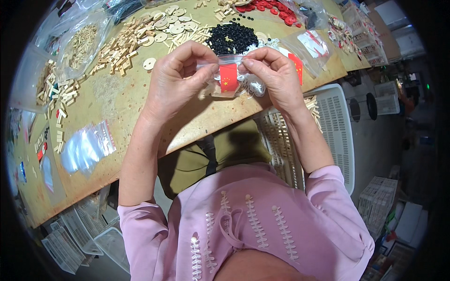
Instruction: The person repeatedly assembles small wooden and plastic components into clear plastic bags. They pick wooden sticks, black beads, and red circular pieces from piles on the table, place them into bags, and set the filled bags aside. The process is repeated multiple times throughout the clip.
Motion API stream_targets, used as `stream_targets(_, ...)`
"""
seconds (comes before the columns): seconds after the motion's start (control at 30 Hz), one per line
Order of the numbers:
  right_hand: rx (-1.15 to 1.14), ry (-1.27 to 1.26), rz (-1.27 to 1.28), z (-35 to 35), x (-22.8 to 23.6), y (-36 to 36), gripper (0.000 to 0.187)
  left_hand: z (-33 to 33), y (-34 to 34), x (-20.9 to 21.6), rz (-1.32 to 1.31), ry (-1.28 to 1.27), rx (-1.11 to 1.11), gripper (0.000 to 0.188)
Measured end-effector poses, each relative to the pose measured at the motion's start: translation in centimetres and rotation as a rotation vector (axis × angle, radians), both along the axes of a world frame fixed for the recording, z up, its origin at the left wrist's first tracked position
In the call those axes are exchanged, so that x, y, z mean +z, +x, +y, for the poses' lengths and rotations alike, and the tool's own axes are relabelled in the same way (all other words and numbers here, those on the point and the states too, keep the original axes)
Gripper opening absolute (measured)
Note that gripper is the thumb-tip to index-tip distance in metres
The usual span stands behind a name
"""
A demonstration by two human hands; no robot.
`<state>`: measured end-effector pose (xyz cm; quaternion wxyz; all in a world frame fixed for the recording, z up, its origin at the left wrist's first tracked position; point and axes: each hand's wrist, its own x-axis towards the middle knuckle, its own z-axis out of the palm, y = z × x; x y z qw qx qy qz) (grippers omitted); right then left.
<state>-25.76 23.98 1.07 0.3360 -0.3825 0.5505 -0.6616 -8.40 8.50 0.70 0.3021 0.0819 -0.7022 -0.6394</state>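
Note:
My left hand (180, 77) and my right hand (273, 75) pinch the two upper corners of a small clear zip bag (225, 93) above the table's near edge. Through the plastic shows a red paper flag (228, 77) with yellow stars, along with pale wooden bits and white string. Thumb and forefinger of each hand press together on the bag's top strip. Just beyond the bag lies a heap of black beads (232, 37). A bundle of white string (254, 86) rests beside my right fingers.
Wooden blocks (119, 51) and round wooden discs (176, 23) cover the far left table. Red discs (281, 11) lie at the back. Empty zip bags (86, 147) are stacked at left. A white plastic basket (335, 126) stands right of my lap.

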Motion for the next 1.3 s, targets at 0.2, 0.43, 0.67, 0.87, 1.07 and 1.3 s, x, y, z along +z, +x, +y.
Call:
stream_targets(0.2, -0.098, 0.051, 0.284, -0.6, 1.2, 2.9, 0.011, 0.2, -0.1, -0.1, -0.125, -0.063, -0.006, 0.013)
stream_targets(0.43, -0.062, 0.096, 0.417, -1.4, 1.6, 3.8, 0.007, -0.4, 0.2, 0.1, -0.083, -0.314, 0.053, 0.009)
stream_targets(0.67, 0.037, 0.183, 0.322, 0.0, 2.5, 3.2, 0.006, 0.1, 0.0, 0.2, -0.026, -0.472, 0.017, 0.009)
stream_targets(0.87, -0.033, 0.082, 0.088, 2.3, 1.7, -0.2, 0.008, -0.6, 0.4, 0.4, -0.033, -0.372, -0.101, 0.008)
stream_targets(1.07, 0.104, -0.231, -0.555, 4.0, -1.3, -4.8, 0.013, -1.9, 0.6, -0.3, 0.004, 0.060, -0.076, 0.012)
stream_targets(1.3, -0.233, -0.145, -0.962, 6.3, -2.3, -4.8, 0.032, -2.8, -0.3, -1.7, 0.001, 0.109, -0.094, 0.025)
